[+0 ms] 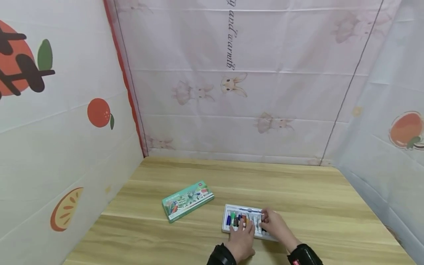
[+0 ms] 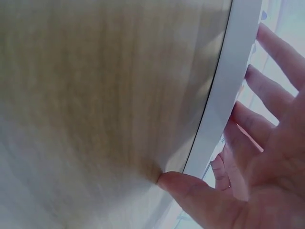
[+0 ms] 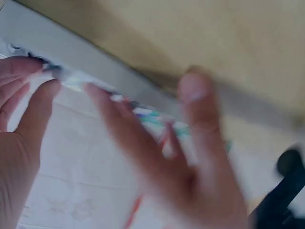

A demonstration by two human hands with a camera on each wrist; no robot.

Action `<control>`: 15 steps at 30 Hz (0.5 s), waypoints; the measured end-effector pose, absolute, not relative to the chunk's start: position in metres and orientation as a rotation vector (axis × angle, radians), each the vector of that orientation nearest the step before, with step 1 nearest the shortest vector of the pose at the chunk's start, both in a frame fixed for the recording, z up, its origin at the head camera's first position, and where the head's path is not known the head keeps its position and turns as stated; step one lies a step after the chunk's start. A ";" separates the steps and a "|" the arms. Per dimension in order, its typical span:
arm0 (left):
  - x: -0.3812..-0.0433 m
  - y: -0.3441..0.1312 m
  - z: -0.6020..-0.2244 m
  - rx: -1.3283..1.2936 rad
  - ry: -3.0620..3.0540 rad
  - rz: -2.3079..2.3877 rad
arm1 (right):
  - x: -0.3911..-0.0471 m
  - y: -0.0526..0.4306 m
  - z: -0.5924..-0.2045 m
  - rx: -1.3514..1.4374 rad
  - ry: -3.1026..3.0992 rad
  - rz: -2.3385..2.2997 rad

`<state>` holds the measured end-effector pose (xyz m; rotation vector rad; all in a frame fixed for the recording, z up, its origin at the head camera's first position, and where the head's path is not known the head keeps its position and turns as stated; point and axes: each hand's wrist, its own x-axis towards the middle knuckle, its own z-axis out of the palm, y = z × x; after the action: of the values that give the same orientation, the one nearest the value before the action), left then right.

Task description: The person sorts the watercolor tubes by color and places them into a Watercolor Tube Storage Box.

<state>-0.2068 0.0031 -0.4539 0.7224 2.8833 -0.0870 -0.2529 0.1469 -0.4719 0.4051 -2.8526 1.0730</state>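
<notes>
A white tray (image 1: 267,237) of small paint tubes (image 1: 233,219) lies on the table, with a thin paintbrush (image 1: 250,210) along its far side. My left hand (image 1: 240,243) rests at its near edge. In the left wrist view the fingers of the left hand (image 2: 274,138) are spread over the tray's rim (image 2: 217,107), and the thumb touches the tabletop. At the tray's right end, my right hand (image 1: 277,225) pinches a paint tube between thumb and fingers. The right wrist view shows that right hand (image 3: 21,138) at left; the tube is mostly hidden.
A green printed box (image 1: 187,201) lies at an angle on the wooden table (image 1: 145,228), left of and beyond the tray. Printed fabric walls (image 1: 205,136) enclose the table at the back and both sides.
</notes>
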 end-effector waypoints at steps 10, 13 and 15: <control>-0.205 0.004 -0.453 0.695 2.873 -0.107 | -0.243 0.139 -0.466 0.363 -2.880 0.948; -0.205 0.004 -0.453 0.685 2.870 -0.077 | -0.242 0.142 -0.465 0.404 -2.867 1.023; -0.205 0.005 -0.454 0.691 2.863 -0.041 | -0.241 0.147 -0.466 0.423 -2.850 1.123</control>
<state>-0.2046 0.0045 -0.4540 0.6907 2.8630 -0.0409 -0.2413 0.1466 -0.4659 0.4230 -2.8502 1.1225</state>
